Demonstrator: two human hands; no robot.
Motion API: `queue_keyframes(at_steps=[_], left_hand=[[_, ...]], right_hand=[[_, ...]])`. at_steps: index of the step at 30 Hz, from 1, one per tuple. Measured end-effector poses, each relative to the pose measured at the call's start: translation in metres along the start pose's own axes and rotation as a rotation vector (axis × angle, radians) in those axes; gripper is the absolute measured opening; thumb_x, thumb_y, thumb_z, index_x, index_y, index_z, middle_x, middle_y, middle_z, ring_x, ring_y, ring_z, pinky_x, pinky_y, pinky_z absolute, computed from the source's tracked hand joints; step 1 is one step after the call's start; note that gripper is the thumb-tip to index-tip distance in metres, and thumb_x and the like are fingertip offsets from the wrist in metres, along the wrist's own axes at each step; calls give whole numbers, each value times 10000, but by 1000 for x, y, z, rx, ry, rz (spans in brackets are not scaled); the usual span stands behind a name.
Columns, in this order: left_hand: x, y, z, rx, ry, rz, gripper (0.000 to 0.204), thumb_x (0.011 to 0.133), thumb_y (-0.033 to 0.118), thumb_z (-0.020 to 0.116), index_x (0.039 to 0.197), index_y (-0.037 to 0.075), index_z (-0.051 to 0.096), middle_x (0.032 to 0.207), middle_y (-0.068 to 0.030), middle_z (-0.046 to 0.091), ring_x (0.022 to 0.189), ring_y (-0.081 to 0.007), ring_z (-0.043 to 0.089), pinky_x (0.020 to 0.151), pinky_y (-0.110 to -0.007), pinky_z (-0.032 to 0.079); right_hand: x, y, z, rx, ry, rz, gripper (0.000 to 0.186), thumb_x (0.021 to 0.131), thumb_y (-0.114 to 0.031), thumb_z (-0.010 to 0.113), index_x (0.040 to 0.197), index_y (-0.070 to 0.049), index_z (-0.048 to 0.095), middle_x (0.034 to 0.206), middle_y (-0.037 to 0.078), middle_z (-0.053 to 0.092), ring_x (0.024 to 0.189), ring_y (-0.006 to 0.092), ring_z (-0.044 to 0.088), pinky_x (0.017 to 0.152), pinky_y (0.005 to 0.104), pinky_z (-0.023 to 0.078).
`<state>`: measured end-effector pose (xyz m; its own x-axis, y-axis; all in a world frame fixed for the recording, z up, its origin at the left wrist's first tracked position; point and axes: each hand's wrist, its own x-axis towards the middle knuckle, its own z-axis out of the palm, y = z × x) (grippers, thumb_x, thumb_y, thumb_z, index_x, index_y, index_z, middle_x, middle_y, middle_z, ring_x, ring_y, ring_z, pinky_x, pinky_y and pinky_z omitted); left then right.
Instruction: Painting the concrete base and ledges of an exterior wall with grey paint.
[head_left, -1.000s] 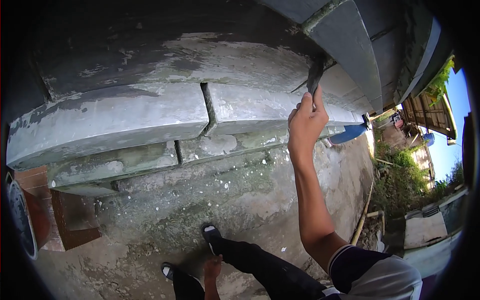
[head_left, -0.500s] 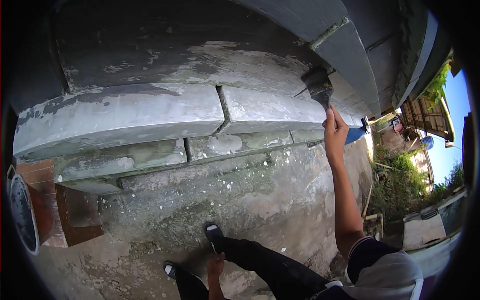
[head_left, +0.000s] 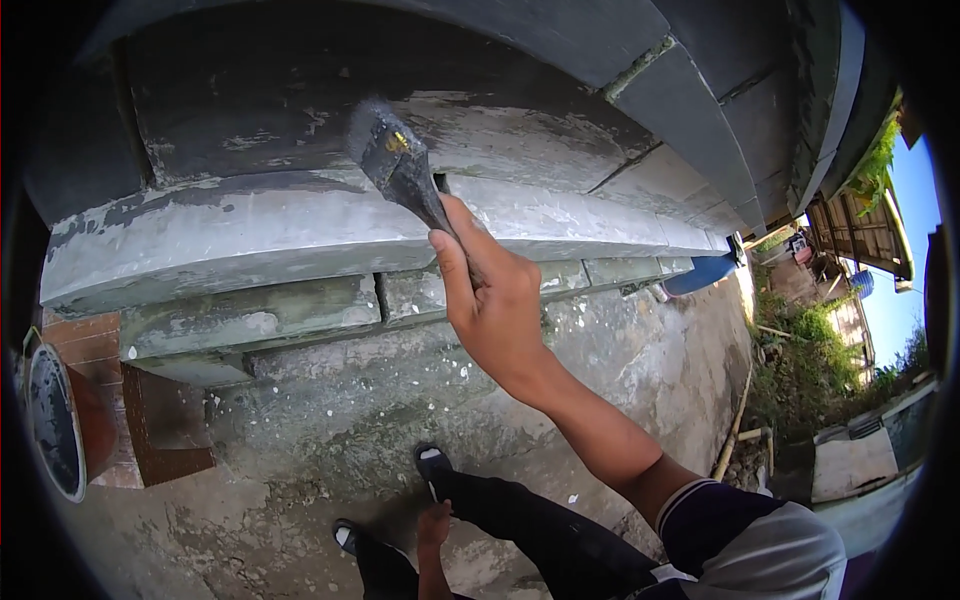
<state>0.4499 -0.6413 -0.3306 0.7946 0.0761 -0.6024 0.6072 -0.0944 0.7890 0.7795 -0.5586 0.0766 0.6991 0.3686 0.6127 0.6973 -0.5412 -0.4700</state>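
My right hand (head_left: 500, 315) grips the dark handle of a wide flat paintbrush (head_left: 397, 170), thumb on the near side. Dark paint coats the brush, and its blurred bristles lie over the dark-painted part of the wall (head_left: 250, 90); whether they touch it I cannot tell. Below the brush runs a pale ledge (head_left: 230, 225) with patchy grey-white paint and a dark gap partly behind my hand. Low down beside my trouser leg, my left hand (head_left: 433, 522) is closed; what it holds, if anything, is too small to make out.
At the left, a reddish bucket (head_left: 92, 425) with dark grey contents stands by brown cardboard (head_left: 170, 465). A lower step (head_left: 250, 320) sits under the ledge. White paint spots dot the concrete floor (head_left: 330, 410). Far right are a blue object (head_left: 700, 274) and plants (head_left: 800, 350).
My right hand has swept the paintbrush leftward along the wall, from the far right to the middle, and nearer to me. My left hand has stayed low beside my leg.
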Motion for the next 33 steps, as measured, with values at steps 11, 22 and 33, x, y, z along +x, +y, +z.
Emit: queue_keyframes(at_steps=[11,22,33], left_hand=[[-5,6,-5,-11,29,-21,461,932,487,531,834,79,722,859,-192,686,899,-403,648,798,-472,493],[-4,-2,-5,-21,-26,-11,587,932,571,467,925,40,717,951,-247,670,979,-432,625,853,-496,464],[-18,11,-19,-65,19,-23,583,925,558,490,919,14,701,930,-252,671,976,-441,627,840,-496,470]], right_hand=[[7,112,-116,-554,404,180,263,996,-136,498,1026,87,634,576,113,458,538,135,356,496,345,336],[29,-27,23,-22,24,51,203,943,-97,590,1094,35,620,620,233,530,451,338,498,457,336,389],[13,97,-99,-665,289,269,273,965,-150,509,868,78,622,644,255,583,559,424,544,548,451,416]])
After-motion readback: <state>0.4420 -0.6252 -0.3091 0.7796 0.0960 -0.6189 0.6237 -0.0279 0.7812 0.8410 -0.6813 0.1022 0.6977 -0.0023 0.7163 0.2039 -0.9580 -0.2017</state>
